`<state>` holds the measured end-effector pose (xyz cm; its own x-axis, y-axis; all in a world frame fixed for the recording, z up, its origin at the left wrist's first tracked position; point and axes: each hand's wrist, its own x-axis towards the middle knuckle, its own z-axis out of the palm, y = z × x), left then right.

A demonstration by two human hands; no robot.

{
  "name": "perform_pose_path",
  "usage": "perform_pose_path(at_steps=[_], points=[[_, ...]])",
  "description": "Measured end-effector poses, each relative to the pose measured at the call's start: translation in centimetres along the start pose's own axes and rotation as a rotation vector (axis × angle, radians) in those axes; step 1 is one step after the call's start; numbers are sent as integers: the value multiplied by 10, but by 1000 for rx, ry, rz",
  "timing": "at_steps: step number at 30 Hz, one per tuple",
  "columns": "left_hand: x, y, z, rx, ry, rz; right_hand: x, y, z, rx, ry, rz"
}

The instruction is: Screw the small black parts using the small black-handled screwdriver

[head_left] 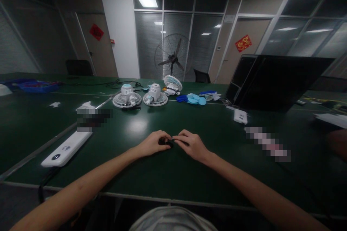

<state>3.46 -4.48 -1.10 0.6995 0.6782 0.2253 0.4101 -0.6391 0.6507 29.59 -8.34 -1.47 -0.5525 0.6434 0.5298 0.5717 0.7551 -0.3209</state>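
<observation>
My left hand is closed around a small dark round piece just above the green table, thumb below and fingers on top. What kind of part it is, I cannot make out. Close to its right side, my right hand pinches a thin, dark, stick-like thing, with the fingertips almost touching the piece in my left hand. Most of that thin thing is hidden by my fingers.
Two small white fan heads lie face down beyond my hands, with another tilted fan behind. Light blue fan blades lie to their right. White power strips flank me. A black monitor stands right.
</observation>
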Motion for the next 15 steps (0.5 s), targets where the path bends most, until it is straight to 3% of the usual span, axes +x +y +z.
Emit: perform_pose_path(at_steps=[4, 15], points=[[-1, 1, 1, -24, 2, -11, 0, -4, -1, -50, -88, -88], [2, 9, -1, -184, -75, -11, 2, -6, 1, -99, -111, -113]])
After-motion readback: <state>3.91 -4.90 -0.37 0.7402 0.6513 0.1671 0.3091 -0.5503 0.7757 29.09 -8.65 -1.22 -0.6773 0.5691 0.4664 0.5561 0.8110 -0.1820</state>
